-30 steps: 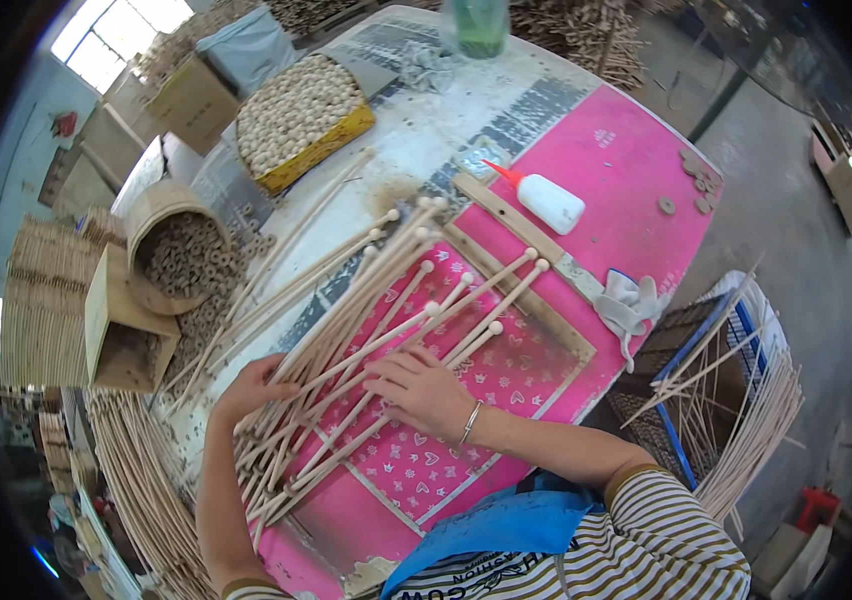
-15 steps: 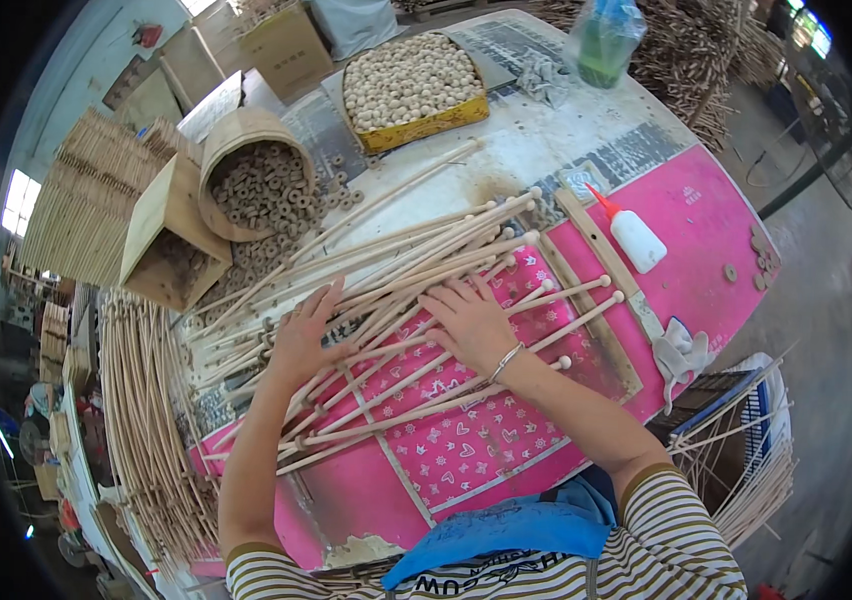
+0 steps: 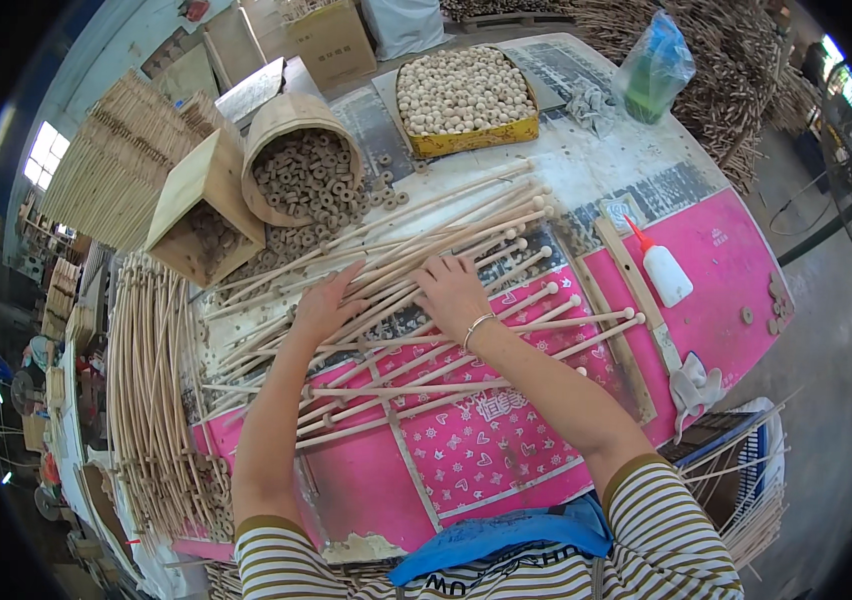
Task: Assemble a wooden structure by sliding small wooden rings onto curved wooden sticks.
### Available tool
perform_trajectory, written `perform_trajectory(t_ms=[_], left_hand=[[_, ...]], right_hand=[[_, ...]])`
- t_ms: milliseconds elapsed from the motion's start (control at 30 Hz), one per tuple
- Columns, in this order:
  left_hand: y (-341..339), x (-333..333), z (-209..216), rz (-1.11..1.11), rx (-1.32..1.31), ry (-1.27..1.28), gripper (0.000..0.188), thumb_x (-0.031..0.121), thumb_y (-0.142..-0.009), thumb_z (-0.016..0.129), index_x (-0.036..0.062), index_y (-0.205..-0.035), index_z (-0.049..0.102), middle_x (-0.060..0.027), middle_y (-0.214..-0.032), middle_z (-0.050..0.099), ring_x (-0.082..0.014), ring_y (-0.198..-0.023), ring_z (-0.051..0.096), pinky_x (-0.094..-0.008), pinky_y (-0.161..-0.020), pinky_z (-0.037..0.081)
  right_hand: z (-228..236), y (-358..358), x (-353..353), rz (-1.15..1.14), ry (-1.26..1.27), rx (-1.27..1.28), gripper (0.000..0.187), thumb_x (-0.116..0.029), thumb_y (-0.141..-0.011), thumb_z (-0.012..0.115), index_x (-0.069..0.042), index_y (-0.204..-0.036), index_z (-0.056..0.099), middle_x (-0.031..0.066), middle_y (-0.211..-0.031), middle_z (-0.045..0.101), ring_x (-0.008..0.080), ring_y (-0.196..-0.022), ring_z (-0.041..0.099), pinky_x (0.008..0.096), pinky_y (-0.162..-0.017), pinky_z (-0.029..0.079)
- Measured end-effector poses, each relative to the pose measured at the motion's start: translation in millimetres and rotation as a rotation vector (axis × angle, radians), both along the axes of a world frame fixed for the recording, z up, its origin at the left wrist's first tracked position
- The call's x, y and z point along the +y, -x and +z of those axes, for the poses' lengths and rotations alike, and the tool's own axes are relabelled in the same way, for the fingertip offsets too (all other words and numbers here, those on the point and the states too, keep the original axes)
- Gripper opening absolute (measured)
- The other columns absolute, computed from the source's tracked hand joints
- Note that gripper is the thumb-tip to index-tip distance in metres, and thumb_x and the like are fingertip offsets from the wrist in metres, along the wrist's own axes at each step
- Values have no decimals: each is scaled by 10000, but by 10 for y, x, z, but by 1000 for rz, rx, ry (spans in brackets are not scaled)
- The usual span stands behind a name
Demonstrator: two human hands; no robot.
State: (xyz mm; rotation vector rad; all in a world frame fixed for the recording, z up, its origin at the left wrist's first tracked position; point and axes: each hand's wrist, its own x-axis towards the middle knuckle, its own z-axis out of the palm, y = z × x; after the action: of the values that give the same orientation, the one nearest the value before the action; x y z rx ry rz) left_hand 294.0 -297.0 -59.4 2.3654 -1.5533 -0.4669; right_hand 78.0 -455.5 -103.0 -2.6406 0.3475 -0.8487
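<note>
Thin wooden sticks with round ball ends [image 3: 536, 203] lie in a loose, slanting bundle across the table. My left hand [image 3: 324, 308] is at the bundle's left part, its fingers and thumb closed around some sticks. To its right, my right hand [image 3: 449, 296] bends its fingers over the same bundle, with a bracelet at the wrist. Both hands touch the sticks; the undersides of the fingers are hidden. Nearer to me, several more ball-ended sticks [image 3: 571, 348] lie spread out over a pink patterned sheet [image 3: 486, 455].
A yellow-edged tray [image 3: 476, 142] of wooden balls stands at the back. Wooden rings spill from a tipped round tub [image 3: 264, 190] beside a wooden box [image 3: 186, 225]. Stick bundles [image 3: 151, 370] line the left side. A glue bottle [image 3: 668, 275], wooden strip [image 3: 636, 285] and glove [image 3: 694, 388] lie right.
Both hands have pushed the bundle away from me, gathering its sticks closer together. My right hand's fingers, spread before, now bend over the sticks. The whole view has shifted slightly.
</note>
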Motion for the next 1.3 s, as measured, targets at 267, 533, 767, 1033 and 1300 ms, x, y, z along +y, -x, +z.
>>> perform_trajectory(t_ms=[267,533,767,1033,1300], left_hand=[[167,194,28,-177,62,-27,697,449,-919,690,280,-1542,427,-150,-1330,644,-373,-1200,605,-437,-993,500],[401,416,62,-221,-10,-73,689,456,-907,676,211,-1514,462,-172,-1299,628,-389,-1182,593,-470,-977,495],[564,458,285,-302,268,-220,599,320,-878,730,183,-1432,547,-158,-1273,670,-388,-1150,630,-441,-972,506],[435,303,233,-231,137,-34,432,137,-929,593,114,-1361,590,-159,-1267,653,-383,-1153,618,-440,-994,501],[360,287,41,-109,92,19,434,207,-928,664,112,-1348,606,-147,-1177,658,-370,-1104,634,-418,-950,504]], right_hand=[[136,307,151,-5,64,94,166,-254,-840,717,-128,-936,667,64,-984,571,252,-1041,547,433,-960,389],[7,698,370,201,11,72,244,-171,-909,611,-102,-1138,658,82,-1102,696,249,-1083,640,414,-1011,462],[30,1133,686,216,-49,66,360,-169,-915,654,-95,-1267,642,86,-1222,689,263,-1121,639,427,-1016,468],[92,1200,609,328,-102,104,343,-148,-871,644,-112,-1211,677,39,-1147,705,225,-1022,666,365,-892,525],[75,1042,503,110,-204,-15,192,-150,-866,673,-98,-1050,690,60,-1057,665,256,-1067,602,417,-949,469]])
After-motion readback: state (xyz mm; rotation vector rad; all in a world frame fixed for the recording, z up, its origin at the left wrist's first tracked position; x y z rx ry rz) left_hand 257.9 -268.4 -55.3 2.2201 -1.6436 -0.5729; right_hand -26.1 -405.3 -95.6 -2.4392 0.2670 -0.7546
